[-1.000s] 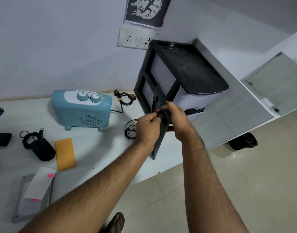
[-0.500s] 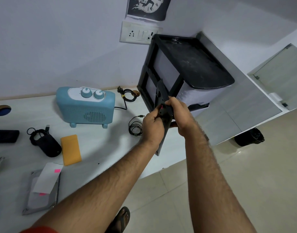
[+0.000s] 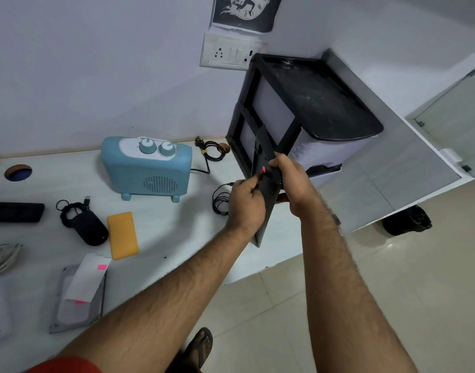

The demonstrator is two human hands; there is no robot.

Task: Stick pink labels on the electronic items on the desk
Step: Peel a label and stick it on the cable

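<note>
Gripping a flat, matte black rectangular panel (image 3: 267, 168) edge-on above the glossy white desk (image 3: 161, 227), the right hand (image 3: 292, 181) curls round its far edge, while the left hand (image 3: 245, 203) pinches a small pink paper label (image 3: 263, 169) at its fingertips against the panel's smooth face.

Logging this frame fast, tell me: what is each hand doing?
Left hand: pinching a pink label against the flat black device.
Right hand: gripping that device's edge.
</note>
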